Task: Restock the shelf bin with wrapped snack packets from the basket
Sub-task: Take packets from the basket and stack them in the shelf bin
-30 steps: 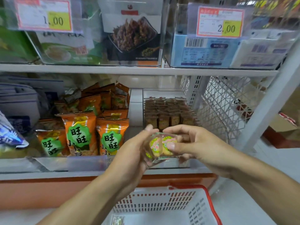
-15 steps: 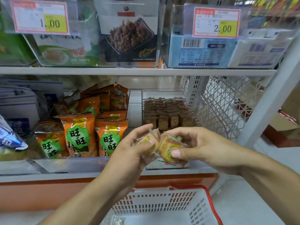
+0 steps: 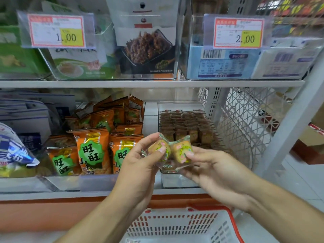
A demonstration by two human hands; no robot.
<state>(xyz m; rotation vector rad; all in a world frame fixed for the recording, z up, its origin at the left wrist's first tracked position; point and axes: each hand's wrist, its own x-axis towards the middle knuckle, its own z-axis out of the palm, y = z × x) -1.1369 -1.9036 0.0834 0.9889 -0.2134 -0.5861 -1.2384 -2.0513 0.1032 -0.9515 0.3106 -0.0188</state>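
On the lower shelf at far left we see orange snack bags (image 3: 91, 149) standing in a clear bin. Moving right, our left hand (image 3: 140, 165) pinches a clear-wrapped snack packet (image 3: 158, 148) between thumb and fingers. Touching it on the right, a second wrapped packet (image 3: 182, 151) is pinched by our right hand (image 3: 215, 172). Both packets are held in the air in front of the clear shelf bin (image 3: 175, 181), which holds rows of small brown packets (image 3: 184, 123). Below, near the bottom edge, sits a white basket with a red rim (image 3: 175, 225).
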